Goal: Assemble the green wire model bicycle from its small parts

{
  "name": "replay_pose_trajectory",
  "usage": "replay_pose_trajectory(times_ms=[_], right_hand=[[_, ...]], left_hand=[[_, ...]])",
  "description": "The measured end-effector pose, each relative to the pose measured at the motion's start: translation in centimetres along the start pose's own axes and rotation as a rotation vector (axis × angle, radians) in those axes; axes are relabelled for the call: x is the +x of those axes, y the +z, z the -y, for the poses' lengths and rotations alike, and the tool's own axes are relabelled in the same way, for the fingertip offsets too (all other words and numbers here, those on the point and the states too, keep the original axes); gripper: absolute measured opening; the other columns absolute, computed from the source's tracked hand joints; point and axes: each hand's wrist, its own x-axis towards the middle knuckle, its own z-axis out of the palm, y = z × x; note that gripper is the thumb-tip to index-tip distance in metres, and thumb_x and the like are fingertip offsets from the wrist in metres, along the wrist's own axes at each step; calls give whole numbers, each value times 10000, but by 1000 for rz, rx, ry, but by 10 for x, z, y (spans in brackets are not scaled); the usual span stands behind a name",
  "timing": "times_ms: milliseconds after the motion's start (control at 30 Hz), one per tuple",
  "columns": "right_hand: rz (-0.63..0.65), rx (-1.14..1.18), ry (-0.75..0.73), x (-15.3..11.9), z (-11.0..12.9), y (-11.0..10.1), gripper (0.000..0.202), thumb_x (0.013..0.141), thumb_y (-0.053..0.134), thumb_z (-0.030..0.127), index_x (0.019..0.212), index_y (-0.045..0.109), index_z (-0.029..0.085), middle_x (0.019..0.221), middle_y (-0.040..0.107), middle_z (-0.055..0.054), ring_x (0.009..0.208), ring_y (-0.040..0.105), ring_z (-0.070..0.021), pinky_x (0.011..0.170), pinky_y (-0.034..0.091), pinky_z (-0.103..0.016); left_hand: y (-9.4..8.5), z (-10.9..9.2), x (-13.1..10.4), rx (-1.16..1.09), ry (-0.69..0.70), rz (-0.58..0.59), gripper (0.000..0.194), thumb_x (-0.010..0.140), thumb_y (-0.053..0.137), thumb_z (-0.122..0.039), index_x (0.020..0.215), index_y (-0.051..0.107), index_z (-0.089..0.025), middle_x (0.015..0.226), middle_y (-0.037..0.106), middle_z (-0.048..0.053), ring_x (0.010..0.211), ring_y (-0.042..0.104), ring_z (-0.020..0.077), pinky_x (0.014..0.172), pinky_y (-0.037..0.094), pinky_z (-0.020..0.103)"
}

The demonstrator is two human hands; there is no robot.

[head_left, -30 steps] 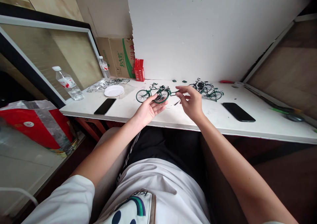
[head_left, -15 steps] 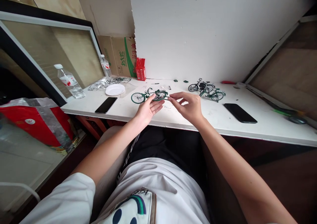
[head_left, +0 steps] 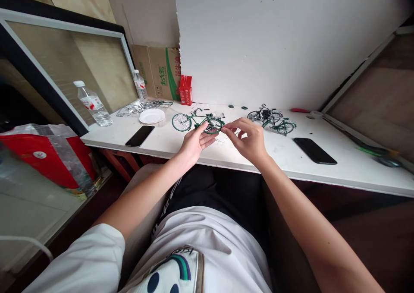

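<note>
A small green model bicycle (head_left: 197, 120) is held up over the near part of the table, its front wheel pointing left. My left hand (head_left: 195, 145) has its thumb on the rear wheel and its fingers underneath, closed on the model. At the rear wheel's right edge, my right hand (head_left: 247, 137) pinches with thumb and forefinger. What lies between those fingertips is too small to make out. Right of that hand, a second green model bicycle (head_left: 282, 127) stands on the table next to a black model bicycle (head_left: 262, 113).
On the white table (head_left: 168, 148) lie a left phone (head_left: 140, 136), a right phone (head_left: 315, 151), a white plate (head_left: 152, 116) and black part frames (head_left: 145, 107). A water bottle (head_left: 93, 104), a red box (head_left: 186, 90) and a carton (head_left: 158, 75) stand behind. A white board (head_left: 274, 47) rises at the back.
The held model bicycle has tilted, showing more of its side and frame. My right fingertips have come up to its rear wheel; the thin dark piece seen there earlier no longer shows clearly.
</note>
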Motion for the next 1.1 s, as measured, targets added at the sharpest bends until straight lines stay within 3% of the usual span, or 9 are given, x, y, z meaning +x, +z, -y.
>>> replay_pose_trajectory(times_ms=[233,467,1100], right_hand=[[-25,-6,-134,2,-6,3,193,1042,673,363,1041,834,258,890,745,-89,788,653,-226,577,532,-366],[-79,-73,-197,1,1,3,144,1032,691,304,1028,822,244,770,648,-49,642,540,-181,604,484,-364],[-61,-44,-199,1,1,3,151,1038,670,300,1050,815,258,822,669,-69,732,599,-208,601,509,-364]], left_hand=[[3,0,-3,12,105,-32,420,792,914,-447,1052,754,-157,1086,820,120,985,804,247,1003,600,392],[5,-1,-5,13,106,-23,414,781,921,-433,1045,747,-166,1082,822,117,991,797,238,1011,598,394],[5,-2,-5,8,90,1,379,816,887,-428,1041,747,-158,1079,827,128,969,818,254,968,608,375]])
